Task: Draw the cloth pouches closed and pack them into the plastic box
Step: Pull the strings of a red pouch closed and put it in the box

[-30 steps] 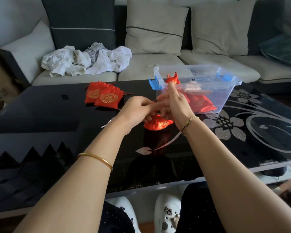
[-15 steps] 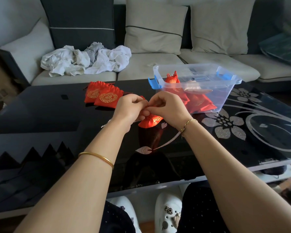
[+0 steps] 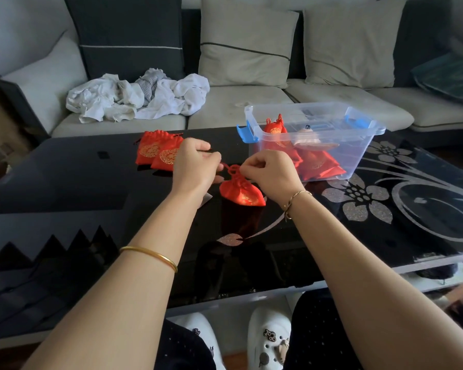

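A red cloth pouch (image 3: 241, 192) with gold embroidery hangs just above the black glass table (image 3: 64, 188), its neck gathered tight. My left hand (image 3: 195, 166) pinches one end of its red drawstring and my right hand (image 3: 267, 172) pinches the other, the cord stretched between them. Two more red pouches (image 3: 155, 152) lie flat on the table behind my left hand. The clear plastic box (image 3: 364, 140) with blue latches stands at the back right and holds several red pouches.
A sofa (image 3: 238, 102) with cushions runs along the far side of the table, with a heap of white cloth (image 3: 134, 97) on its seat. The table's near edge is just above my knees and white shoes.
My hands have moved apart, pulling the drawstring sideways, and the pouch neck has drawn shut. A second ago my hands were pressed together over the pouch.
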Demonstrator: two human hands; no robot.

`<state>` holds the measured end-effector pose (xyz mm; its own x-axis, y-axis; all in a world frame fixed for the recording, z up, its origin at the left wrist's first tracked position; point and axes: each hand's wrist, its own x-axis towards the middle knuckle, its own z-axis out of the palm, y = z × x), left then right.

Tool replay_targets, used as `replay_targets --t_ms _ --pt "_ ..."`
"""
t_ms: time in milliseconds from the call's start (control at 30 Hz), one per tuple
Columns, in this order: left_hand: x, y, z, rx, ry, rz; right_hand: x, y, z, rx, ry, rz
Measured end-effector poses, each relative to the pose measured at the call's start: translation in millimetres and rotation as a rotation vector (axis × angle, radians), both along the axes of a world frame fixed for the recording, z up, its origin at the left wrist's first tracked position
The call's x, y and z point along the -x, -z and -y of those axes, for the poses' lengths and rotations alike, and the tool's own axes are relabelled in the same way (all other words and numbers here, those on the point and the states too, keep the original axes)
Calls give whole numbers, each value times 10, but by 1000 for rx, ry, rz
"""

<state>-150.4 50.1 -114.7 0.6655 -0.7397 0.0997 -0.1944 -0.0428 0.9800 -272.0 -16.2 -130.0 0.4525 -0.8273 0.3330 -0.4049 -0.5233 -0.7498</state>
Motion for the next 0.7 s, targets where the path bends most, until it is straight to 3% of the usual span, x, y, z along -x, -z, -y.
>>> replay_targets --t_ms 200,267,533,700 --pt "104 8 -22 93 155 711 57 25 45 -322 43 211" --pt "121 68 20 67 158 829 65 18 42 -395 29 265" --pt "124 112 70 33 149 828 91 21 72 -683 -90 430" --pt "125 103 75 16 147 788 126 21 98 -675 -160 400"
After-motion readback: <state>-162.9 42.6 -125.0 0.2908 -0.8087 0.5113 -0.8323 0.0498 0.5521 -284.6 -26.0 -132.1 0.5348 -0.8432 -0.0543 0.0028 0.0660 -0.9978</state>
